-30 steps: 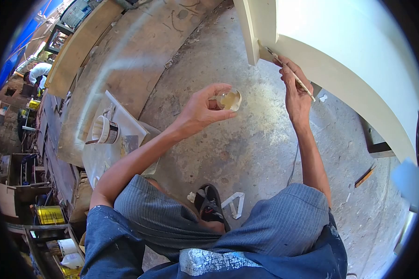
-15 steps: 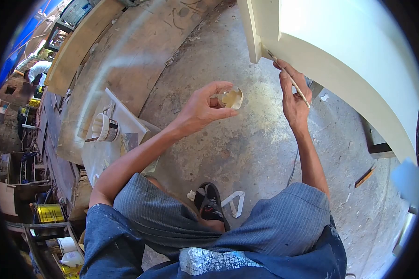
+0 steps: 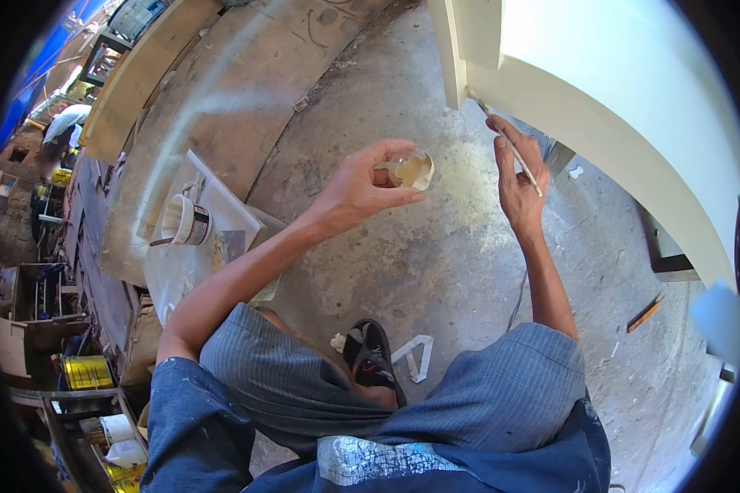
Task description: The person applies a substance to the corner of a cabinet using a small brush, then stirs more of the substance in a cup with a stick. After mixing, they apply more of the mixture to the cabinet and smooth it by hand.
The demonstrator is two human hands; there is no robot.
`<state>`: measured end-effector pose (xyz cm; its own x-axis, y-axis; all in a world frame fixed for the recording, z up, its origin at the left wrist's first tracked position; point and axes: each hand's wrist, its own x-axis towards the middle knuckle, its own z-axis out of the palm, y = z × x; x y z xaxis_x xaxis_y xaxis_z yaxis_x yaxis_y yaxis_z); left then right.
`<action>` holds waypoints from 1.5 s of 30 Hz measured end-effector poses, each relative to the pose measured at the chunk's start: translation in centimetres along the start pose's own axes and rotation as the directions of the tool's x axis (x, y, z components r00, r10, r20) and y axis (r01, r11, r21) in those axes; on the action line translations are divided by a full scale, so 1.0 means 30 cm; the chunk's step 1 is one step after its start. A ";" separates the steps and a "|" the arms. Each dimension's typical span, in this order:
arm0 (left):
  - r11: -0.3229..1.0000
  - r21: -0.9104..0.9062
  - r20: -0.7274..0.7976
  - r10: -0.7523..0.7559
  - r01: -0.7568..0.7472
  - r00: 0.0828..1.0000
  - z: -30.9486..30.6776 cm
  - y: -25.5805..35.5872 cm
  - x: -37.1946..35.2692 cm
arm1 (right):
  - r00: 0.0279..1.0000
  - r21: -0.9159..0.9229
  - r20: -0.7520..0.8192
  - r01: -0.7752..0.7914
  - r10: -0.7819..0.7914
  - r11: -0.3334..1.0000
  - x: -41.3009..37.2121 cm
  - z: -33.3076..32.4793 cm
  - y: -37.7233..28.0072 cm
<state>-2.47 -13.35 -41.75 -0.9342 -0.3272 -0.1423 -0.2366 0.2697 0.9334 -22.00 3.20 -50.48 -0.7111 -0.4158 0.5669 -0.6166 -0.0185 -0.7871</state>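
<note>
My left hand [image 3: 360, 182] is wrapped round a small clear cup [image 3: 413, 170] with pale, cream-coloured liquid inside, held over the floor in front of me. Between the fingers and thumb of my right hand [image 3: 520, 177] is a thin paintbrush [image 3: 514, 149]. Its tip reaches the lower corner of a cream-white furniture piece [image 3: 567, 97], where an upright post meets a curved edge. Whether the bristles touch the surface there is hard to see.
Left of me, a white tub [image 3: 186, 222] with a stick stands on a low stand beside a white board [image 3: 222, 193]. A brush [image 3: 645, 314] lies on the concrete floor at right. Yellow cans [image 3: 89, 372] sit at far left. Another person [image 3: 66, 123] bends over at upper left.
The brush tip has shifted slightly left and down along the corner as my right hand turned a little. My left hand and the cup moved slightly right.
</note>
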 end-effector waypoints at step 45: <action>0.994 -0.042 -0.047 0.100 -0.102 0.994 -0.015 -0.026 0.003 | 0.811 -0.770 0.584 0.562 -0.020 0.303 0.102 0.005 -0.061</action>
<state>-2.24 -14.01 -42.36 -0.9394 -0.3413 -0.0329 -0.1291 0.2633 0.9560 -22.98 1.83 -47.34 -0.3672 -0.8681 0.3340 -0.8465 0.4607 0.2669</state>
